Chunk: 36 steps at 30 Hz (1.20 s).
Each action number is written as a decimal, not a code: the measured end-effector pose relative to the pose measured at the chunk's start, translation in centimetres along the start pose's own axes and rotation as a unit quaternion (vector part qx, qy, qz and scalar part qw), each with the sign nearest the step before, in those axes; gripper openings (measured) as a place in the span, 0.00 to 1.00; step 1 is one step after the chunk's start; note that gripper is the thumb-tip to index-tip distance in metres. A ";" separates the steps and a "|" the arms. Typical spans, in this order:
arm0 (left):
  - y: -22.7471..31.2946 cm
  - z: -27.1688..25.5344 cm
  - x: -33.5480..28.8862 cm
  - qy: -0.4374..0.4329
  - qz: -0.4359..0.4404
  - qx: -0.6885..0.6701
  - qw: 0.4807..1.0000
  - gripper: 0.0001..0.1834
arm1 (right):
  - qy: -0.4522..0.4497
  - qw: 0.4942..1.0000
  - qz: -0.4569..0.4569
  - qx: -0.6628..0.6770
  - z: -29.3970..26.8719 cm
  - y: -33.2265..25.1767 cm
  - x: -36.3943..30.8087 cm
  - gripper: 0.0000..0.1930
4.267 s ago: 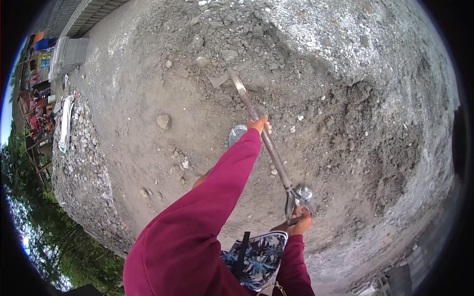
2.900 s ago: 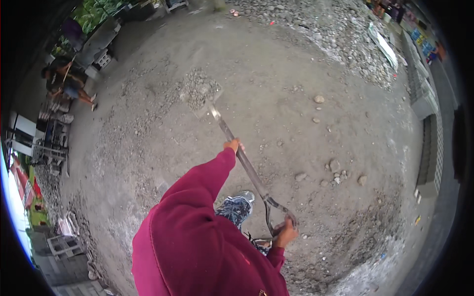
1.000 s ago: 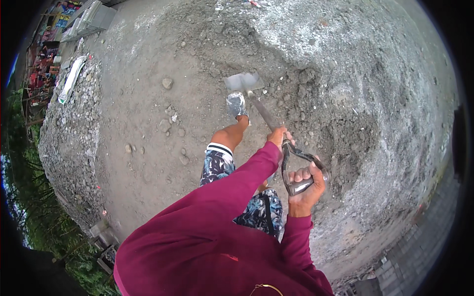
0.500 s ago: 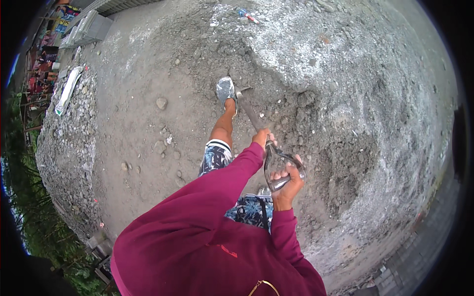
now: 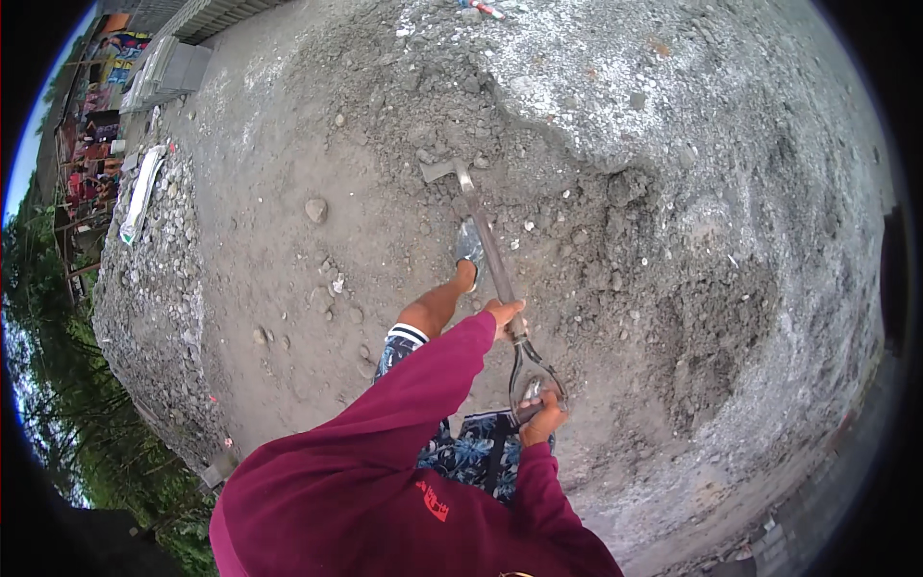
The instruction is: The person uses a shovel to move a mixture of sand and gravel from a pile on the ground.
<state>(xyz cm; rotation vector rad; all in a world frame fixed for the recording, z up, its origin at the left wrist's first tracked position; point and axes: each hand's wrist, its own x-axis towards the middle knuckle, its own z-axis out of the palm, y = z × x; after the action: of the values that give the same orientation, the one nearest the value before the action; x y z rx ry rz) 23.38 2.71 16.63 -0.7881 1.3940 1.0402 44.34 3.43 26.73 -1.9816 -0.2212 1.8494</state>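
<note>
I hold a shovel [image 5: 486, 245] with a long shaft and a D-shaped grip. Its blade [image 5: 439, 170] is pushed into a heap of grey sand and gravel [image 5: 596, 173] in front of me. My left hand [image 5: 505, 313] is closed around the lower shaft, the maroon sleeve stretched out toward it. At the top, my right hand [image 5: 543, 418] grips the D-handle close to my body. My left foot in a grey shoe [image 5: 469, 243] stands beside the shaft on the edge of the heap.
Packed dirt ground with loose stones [image 5: 315, 209] lies to the left. A bank of small gravel [image 5: 154, 288] runs along the far left, with a white sack [image 5: 139, 192] and stacked grey blocks [image 5: 168, 67] beyond. Trees are at the lower left.
The shovel has swung out from close to my body and its blade now sits in the heap. My left hand slid along the shaft; my left foot stepped forward beside it.
</note>
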 end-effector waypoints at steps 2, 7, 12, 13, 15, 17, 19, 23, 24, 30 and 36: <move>1.0 -3.2 5.0 0.041 -0.068 0.039 0.996 0.27 | 0.058 0.996 -0.010 -0.059 -1.2 1.4 1.7 0.06; 11.5 -5.1 17.8 0.121 0.103 -0.052 0.986 0.16 | 0.213 0.969 -0.005 -0.124 -2.1 4.7 9.8 0.04; 13.9 -4.6 22.3 0.151 0.116 -0.071 0.979 0.09 | 0.290 0.950 -0.045 -0.102 -1.7 3.5 15.6 0.09; 12.7 -3.8 21.9 0.141 0.125 -0.078 0.979 0.07 | 0.300 0.946 -0.079 -0.098 -2.6 2.8 15.2 0.12; 10.8 -2.5 20.2 0.122 0.124 -0.093 0.980 0.07 | 0.268 0.940 -0.121 -0.171 -4.1 1.8 14.6 0.13; 10.4 -2.9 18.0 0.119 0.119 -0.105 0.980 0.08 | 0.256 0.945 -0.120 -0.167 -5.5 0.9 12.8 0.14; 8.7 -3.2 14.2 0.119 0.136 -0.115 0.977 0.09 | 0.237 0.951 -0.113 -0.164 -7.8 -0.1 9.7 0.14; 3.9 -4.6 4.8 0.110 0.176 -0.116 0.971 0.10 | 0.181 0.965 -0.131 -0.139 -14.8 -2.3 3.2 0.12; 1.6 -4.8 2.2 0.101 0.183 -0.111 0.972 0.10 | 0.174 0.966 -0.139 -0.130 -17.6 -2.8 1.4 0.12; -10.3 -0.2 -13.3 0.059 0.154 -0.198 0.966 0.13 | 0.144 0.955 -0.218 -0.144 -32.0 -10.5 -11.7 0.10; -26.7 0.5 -19.6 -0.034 0.120 -0.363 0.923 0.13 | 0.073 0.901 -0.350 -0.246 -43.2 -18.4 -21.2 0.11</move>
<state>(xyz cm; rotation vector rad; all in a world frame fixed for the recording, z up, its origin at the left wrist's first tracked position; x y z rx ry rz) 50.08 -9.14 32.31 -1.1103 1.0455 1.8091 87.58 3.38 54.72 -1.9420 -1.2759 1.2341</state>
